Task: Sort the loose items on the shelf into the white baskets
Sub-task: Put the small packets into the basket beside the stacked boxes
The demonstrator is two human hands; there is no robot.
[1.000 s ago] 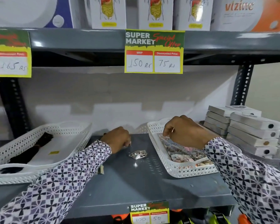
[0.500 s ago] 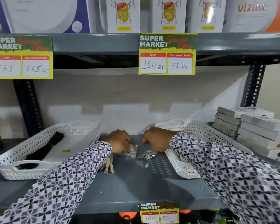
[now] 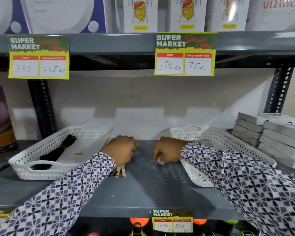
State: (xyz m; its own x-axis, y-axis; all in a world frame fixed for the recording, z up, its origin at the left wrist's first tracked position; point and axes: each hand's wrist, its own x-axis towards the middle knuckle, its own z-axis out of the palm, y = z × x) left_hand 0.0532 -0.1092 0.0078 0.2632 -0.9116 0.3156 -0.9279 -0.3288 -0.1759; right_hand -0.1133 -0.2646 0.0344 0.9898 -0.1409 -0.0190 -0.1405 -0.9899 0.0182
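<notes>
My left hand (image 3: 120,150) rests knuckles-up on the grey shelf (image 3: 143,193), fingers curled around a small bundle of packets (image 3: 120,171) whose ends stick out below my wrist toward me, so its long axis runs front to back. My right hand (image 3: 167,151), close beside it, is closed in a pinch on a small shiny packet (image 3: 158,161) lying on the shelf; how that packet points I cannot tell. Both hands work in the gap between the baskets, probably gathering the last loose pieces. The left white basket (image 3: 46,169) holds a long dark item (image 3: 58,151) lying diagonally. The right white basket (image 3: 194,178) sits partly under my sleeve.
</notes>
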